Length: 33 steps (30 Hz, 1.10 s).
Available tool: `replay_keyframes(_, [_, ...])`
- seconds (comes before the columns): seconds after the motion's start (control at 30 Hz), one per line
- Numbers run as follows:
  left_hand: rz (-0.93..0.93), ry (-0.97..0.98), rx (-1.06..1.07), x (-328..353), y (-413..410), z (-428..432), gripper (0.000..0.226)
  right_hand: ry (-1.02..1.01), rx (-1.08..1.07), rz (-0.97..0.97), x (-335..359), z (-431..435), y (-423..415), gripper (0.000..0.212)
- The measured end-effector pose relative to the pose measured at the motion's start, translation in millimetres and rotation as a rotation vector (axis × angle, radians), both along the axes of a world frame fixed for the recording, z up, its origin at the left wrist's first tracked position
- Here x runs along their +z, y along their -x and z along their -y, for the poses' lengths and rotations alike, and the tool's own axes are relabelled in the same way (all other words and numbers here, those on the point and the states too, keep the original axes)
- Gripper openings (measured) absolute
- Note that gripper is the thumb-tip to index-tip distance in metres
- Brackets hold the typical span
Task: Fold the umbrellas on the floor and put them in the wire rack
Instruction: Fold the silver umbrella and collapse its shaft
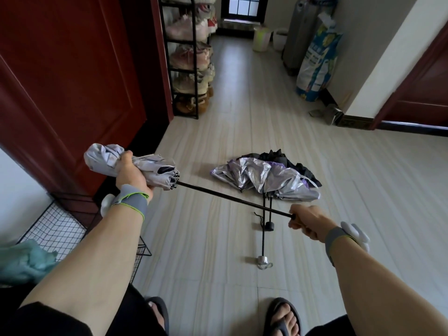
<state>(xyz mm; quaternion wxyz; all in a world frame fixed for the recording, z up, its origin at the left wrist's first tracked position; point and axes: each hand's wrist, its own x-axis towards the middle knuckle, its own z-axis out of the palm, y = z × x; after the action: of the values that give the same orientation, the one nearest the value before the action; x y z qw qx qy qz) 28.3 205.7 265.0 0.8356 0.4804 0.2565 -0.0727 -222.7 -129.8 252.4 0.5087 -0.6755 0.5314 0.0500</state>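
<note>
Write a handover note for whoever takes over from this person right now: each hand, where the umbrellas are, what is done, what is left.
Left hand grips the held umbrella by its gathered canopy; right hand grips its handle end, shaft extended between them.
Two more umbrellas lie on the floor ahead, canopies loose, shafts out.
Wire rack stands lower left; no umbrella shows in it.
Done: held canopy bunched.
Left: push this shaft in, rack it, then fold and rack the other two.
</note>
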Motion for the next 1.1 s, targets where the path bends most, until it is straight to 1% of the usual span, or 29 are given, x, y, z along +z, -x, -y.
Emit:
replay_keyframes(0.03, [-0.015, -0.011, 0.018, -4, -3, -2, 0.070, 0.089, 0.072, -0.023, 0, 0, -2, 0.027])
replay_keyframes(0.1, [-0.025, -0.005, 0.039, -6, -4, -6, 0.066, 0.230, 0.102, 0.041, 1, -2, -6, 0.029])
replay_keyframes(0.17, [-0.038, -0.001, 0.049, -5, -3, -6, 0.057, 0.341, 0.025, 0.152, 7, -4, -11, 0.030])
replay_keyframes(0.23, [-0.042, 0.005, 0.060, -6, -3, -8, 0.058, 0.407, -0.066, 0.250, 15, -7, -16, 0.030])
replay_keyframes(0.27, [-0.033, 0.015, 0.068, -5, -3, -8, 0.060, 0.409, -0.094, 0.273, 20, -8, -17, 0.029])
replay_keyframes(0.3, [-0.018, 0.025, 0.063, -2, -1, -6, 0.060, 0.379, -0.096, 0.256, 22, -8, -18, 0.028])
replay_keyframes(0.33, [-0.005, 0.020, 0.059, 1, 0, -4, 0.058, 0.317, -0.067, 0.210, 24, -8, -17, 0.027])
replay_keyframes(0.4, [0.023, 0.003, 0.034, 14, 6, 1, 0.047, 0.119, 0.011, 0.071, 23, -8, -14, 0.024])
replay_keyframes(0.43, [0.037, -0.007, 0.034, 17, 7, 2, 0.046, 0.085, 0.028, 0.024, 23, -8, -12, 0.024])
replay_keyframes(0.47, [0.037, -0.011, 0.036, 19, 7, 3, 0.050, 0.094, 0.024, 0.025, 24, -8, -12, 0.026])
replay_keyframes(0.5, [0.030, -0.010, 0.035, 18, 5, 3, 0.060, 0.179, -0.006, 0.068, 23, -6, -12, 0.028])
replay_keyframes(0.57, [0.035, 0.030, 0.035, 5, -8, -3, 0.078, 0.423, -0.148, 0.231, 25, -3, -14, 0.032])
replay_keyframes(0.6, [0.025, 0.024, 0.032, 2, -9, -4, 0.080, 0.484, -0.203, 0.284, 29, -4, -15, 0.033])
replay_keyframes(0.63, [0.011, 0.015, 0.016, 1, -6, -4, 0.076, 0.462, -0.205, 0.271, 32, -6, -15, 0.034])
replay_keyframes(0.67, [-0.001, 0.002, 0.022, 5, -1, -3, 0.068, 0.376, -0.161, 0.212, 30, -7, -12, 0.034])
replay_keyframes(0.73, [-0.006, -0.042, 0.059, 15, 11, 2, 0.047, 0.080, -0.012, 0.012, 24, -14, -4, 0.029])
replay_keyframes(0.77, [-0.001, -0.057, 0.075, 17, 13, 7, 0.044, 0.028, 0.049, -0.059, 22, -15, -2, 0.028])
replay_keyframes(0.8, [-0.002, -0.058, 0.079, 18, 15, 10, 0.044, 0.037, 0.074, -0.061, 22, -17, -2, 0.028])
replay_keyframes(0.83, [0.000, -0.057, 0.082, 17, 14, 13, 0.044, 0.132, 0.054, -0.004, 23, -16, -5, 0.028])
replay_keyframes(0.9, [-0.030, -0.030, 0.091, 14, 15, 15, 0.042, 0.430, -0.100, 0.216, 28, -13, -12, 0.027])
replay_keyframes(0.93, [-0.063, -0.018, 0.091, 12, 17, 17, 0.040, 0.527, -0.178, 0.312, 31, -11, -15, 0.028])
replay_keyframes(0.97, [-0.082, -0.012, 0.090, 9, 17, 18, 0.037, 0.551, -0.214, 0.348, 33, -11, -16, 0.027])
replay_keyframes(1.0, [-0.087, -0.012, 0.086, 8, 18, 19, 0.037, 0.498, -0.217, 0.305, 34, -12, -17, 0.026])
replay_keyframes(1.03, [-0.080, -0.014, 0.080, 8, 19, 21, 0.039, 0.401, -0.177, 0.200, 30, -12, -16, 0.025])
replay_keyframes(1.1, [-0.047, -0.043, 0.051, 12, 21, 26, 0.041, 0.128, -0.015, -0.058, 24, -16, -14, 0.023])
